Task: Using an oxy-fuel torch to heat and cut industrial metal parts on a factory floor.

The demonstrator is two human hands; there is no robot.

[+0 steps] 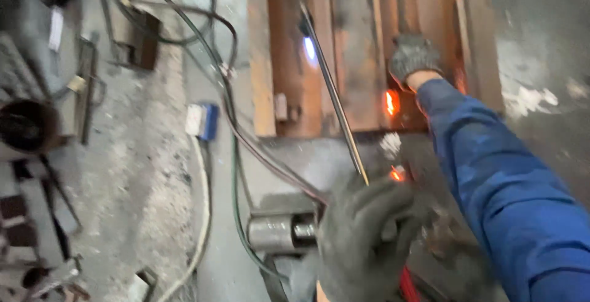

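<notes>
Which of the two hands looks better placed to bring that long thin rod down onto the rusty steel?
Probably the left hand: it grips the rod, whose tip glows over the steel frame. The right hand rests flat there.

Concrete floor (153, 173): cables (236, 154), rusty steel frame (362, 50).

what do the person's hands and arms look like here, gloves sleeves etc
Both hands are gloved. The left hand wears a dark grey, thick work glove, blurred in the head view. The right hand wears a grey speckled knit glove with a ribbed cuff. The right arm has a bright blue long sleeve, creased and darkly smudged in places. No left sleeve shows.
</notes>
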